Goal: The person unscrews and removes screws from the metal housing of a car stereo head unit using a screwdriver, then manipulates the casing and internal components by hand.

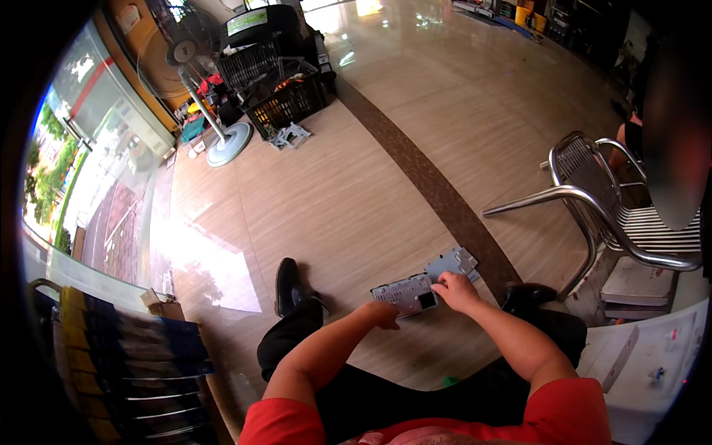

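Between my knees is a flat silver metal case (406,292) with rows of slots and a dark square patch near its right end; it looks like the housing of some electronic unit. My left hand (381,315) is closed on its near left edge, with the fingertips partly hidden. At the right end, my right hand (456,291) has thumb and forefinger pinched together; what they hold is too small to tell. Just beyond this hand, a grey metal plate (453,262) with cut-outs extends over the floor toward the dark strip.
A metal chair (593,194) stands at right, near a seated person. A white surface (644,354) lies nearer. At far left are a pedestal fan (228,144), a black crate (286,104) and metal scraps (291,136). A rack (133,363) stands at lower left.
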Available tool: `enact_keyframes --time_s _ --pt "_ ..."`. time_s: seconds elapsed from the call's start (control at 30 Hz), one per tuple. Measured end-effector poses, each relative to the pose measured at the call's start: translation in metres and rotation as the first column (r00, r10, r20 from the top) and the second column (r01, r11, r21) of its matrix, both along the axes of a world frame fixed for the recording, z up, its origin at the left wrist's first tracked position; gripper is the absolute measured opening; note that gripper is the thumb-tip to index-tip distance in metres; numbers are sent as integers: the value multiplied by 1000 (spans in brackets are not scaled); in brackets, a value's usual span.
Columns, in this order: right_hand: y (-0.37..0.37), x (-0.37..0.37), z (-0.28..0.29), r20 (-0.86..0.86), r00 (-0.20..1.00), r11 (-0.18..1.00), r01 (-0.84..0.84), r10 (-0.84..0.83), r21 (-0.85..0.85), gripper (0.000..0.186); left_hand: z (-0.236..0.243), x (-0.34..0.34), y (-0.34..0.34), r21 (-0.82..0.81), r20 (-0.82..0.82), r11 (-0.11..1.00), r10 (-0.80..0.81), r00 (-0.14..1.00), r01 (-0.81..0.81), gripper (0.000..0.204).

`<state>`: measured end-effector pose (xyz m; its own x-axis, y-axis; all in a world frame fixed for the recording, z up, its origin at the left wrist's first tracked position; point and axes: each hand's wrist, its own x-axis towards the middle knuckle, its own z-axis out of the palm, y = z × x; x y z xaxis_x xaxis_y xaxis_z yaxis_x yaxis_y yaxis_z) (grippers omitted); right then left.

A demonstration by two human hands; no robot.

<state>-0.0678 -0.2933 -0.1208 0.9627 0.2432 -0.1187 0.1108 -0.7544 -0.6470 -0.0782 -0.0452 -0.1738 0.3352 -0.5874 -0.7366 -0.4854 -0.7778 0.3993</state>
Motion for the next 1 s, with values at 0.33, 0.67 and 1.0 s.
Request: enact_keyframes --time_s 0.33,0.67,1.0 --pt "-8 -1 -6 68 994 995 -86 89 -42 20 -22 0 -4 -64 32 997 52 998 -50 48" --pt "-5 2 -4 50 997 996 55 -51 -70 24 3 0 -3 -19 8 994 107 994 -107 51" --pt "-4 1 -6 31 999 997 -24 27 -69 25 -16 0 3 -25 49 1000 -8 999 9 55"
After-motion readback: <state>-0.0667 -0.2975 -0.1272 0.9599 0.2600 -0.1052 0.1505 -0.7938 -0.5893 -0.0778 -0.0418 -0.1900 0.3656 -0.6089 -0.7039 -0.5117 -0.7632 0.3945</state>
